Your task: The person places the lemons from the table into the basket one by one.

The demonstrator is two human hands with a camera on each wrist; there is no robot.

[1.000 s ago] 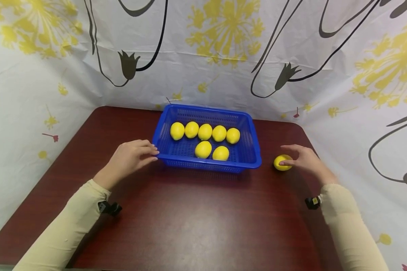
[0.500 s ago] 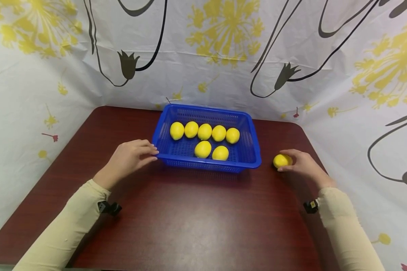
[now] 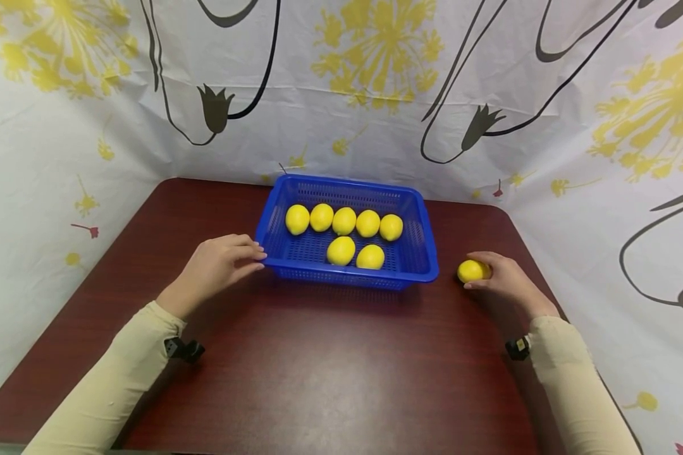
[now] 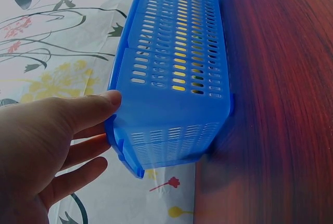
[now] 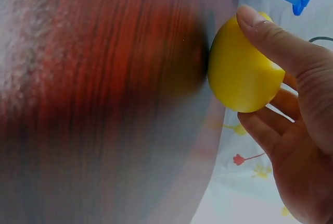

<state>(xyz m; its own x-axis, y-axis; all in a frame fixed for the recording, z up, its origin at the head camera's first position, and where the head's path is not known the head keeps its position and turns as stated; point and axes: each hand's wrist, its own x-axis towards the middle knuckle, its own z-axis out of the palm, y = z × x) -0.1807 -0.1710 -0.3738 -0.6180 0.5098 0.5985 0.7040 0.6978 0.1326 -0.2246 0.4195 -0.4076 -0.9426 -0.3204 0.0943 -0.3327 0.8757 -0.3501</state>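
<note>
A blue plastic basket stands on the table with several yellow lemons in it, a row at the back and two nearer the front. At its front left corner, my left hand pinches the rim; the left wrist view has the thumb on the near face and the other fingers behind. To the right of the basket, my right hand grips a single lemon at table level. The right wrist view shows that lemon between thumb and fingers, its far side partly hidden.
The dark red wooden table has rounded corners. A white cloth with yellow and grey flower prints hangs behind it and along both sides. Small black cameras sit on both wrists.
My right hand has come down around the lone lemon, its thumb shifting from the top to the near side. The left hand and the basket have stayed put.
</note>
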